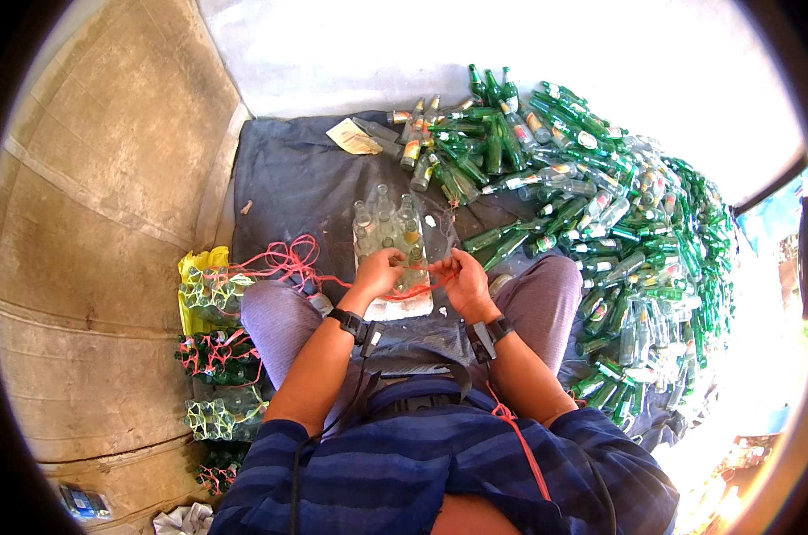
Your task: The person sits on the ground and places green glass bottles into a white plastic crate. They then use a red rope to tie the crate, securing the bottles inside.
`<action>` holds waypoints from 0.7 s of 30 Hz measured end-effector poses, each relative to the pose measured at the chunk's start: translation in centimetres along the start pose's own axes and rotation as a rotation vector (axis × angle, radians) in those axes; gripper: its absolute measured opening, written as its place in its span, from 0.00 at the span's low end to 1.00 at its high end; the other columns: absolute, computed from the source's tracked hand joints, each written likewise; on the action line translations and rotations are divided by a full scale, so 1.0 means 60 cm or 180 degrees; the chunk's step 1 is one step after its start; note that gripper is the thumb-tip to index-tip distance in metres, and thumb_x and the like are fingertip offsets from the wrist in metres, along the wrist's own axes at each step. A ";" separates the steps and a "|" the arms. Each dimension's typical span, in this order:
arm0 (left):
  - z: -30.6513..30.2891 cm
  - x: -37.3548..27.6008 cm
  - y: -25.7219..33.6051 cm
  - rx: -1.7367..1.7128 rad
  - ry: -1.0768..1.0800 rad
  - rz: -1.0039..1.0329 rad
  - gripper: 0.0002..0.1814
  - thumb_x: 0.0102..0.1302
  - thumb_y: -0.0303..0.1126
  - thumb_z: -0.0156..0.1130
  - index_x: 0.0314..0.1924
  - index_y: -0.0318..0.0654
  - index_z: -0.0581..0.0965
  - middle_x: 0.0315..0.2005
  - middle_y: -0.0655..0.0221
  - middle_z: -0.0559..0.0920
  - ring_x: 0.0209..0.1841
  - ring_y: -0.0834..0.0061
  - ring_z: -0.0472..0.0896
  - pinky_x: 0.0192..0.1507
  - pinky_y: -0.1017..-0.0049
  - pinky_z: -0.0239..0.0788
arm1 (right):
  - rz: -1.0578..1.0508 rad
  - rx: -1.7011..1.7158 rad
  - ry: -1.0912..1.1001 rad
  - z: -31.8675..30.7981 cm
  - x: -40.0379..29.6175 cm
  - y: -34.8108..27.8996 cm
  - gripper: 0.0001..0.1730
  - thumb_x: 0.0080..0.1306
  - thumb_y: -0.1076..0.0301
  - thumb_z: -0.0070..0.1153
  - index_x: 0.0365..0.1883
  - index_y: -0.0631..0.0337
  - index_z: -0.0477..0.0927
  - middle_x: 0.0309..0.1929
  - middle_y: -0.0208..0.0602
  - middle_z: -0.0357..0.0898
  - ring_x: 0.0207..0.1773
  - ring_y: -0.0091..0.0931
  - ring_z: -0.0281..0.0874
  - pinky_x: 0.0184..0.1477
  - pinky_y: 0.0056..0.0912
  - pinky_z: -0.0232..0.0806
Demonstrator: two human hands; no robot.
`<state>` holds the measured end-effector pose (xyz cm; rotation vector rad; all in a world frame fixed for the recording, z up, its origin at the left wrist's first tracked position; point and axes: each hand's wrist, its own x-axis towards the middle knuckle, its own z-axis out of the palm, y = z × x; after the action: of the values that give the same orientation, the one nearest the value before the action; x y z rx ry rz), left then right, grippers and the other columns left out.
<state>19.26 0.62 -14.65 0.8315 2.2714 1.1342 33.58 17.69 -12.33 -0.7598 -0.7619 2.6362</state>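
Several clear glass bottles (pixel 385 212) stand upright in a tight group on a white slab (pixel 398 309) between my knees. Over the near side of this group, my left hand (pixel 379 274) has its thumb and fingers pinched on red plastic string. Opposite it, just right of the bottles, my right hand (pixel 464 281) also grips the string, its fingertips raised. A length of the red string (pixel 414 291) sags between both hands in front of the nearest bottles. From there it runs left to a loose tangle (pixel 293 259) beside my left knee. My fingers partly hide the nearer bottles.
Green and clear bottles form a large heap (pixel 604 221) on my right. Bundles of tied bottles (pixel 220 354) line my left side, near a yellow plastic bag (pixel 193 321). A cardboard piece (pixel 352 137) lies on the dark ground sheet (pixel 277 180). Walls rise ahead and left.
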 end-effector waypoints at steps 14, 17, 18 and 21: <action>0.002 -0.053 0.034 0.0997 0.0814 -0.0572 0.29 0.63 0.53 0.66 0.40 0.26 0.80 0.32 0.42 0.85 0.41 0.42 0.84 0.44 0.51 0.74 | 0.0130 -0.2869 -0.1650 0.066 -0.098 0.053 0.18 0.76 0.63 0.46 0.39 0.69 0.83 0.34 0.32 0.80 0.37 0.21 0.72 0.42 0.29 0.67; -0.018 -0.056 0.064 0.0893 -0.0005 -0.0930 0.30 0.67 0.56 0.60 0.36 0.28 0.82 0.28 0.43 0.84 0.39 0.41 0.84 0.43 0.50 0.73 | 0.0083 -0.2991 -0.1714 0.057 -0.093 0.069 0.19 0.77 0.60 0.50 0.40 0.69 0.85 0.36 0.31 0.82 0.39 0.20 0.74 0.44 0.28 0.67; -0.021 -0.058 0.054 0.0831 0.0049 -0.0879 0.30 0.68 0.55 0.60 0.34 0.28 0.82 0.26 0.45 0.84 0.36 0.44 0.85 0.39 0.52 0.74 | 0.0014 -0.2918 -0.1802 0.059 -0.092 0.079 0.20 0.77 0.60 0.50 0.40 0.69 0.85 0.36 0.31 0.83 0.40 0.20 0.74 0.44 0.28 0.68; -0.010 -0.062 0.008 0.0049 -0.0140 -0.1019 0.29 0.69 0.53 0.61 0.30 0.27 0.82 0.21 0.54 0.83 0.27 0.54 0.84 0.28 0.59 0.72 | 0.0091 -0.2892 -0.2006 0.065 -0.093 0.089 0.19 0.77 0.58 0.53 0.43 0.67 0.85 0.40 0.31 0.83 0.43 0.20 0.74 0.47 0.27 0.68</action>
<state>21.66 -2.09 -13.42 0.4692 2.2762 0.9432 35.28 9.47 -10.23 -0.0577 -2.1895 2.4727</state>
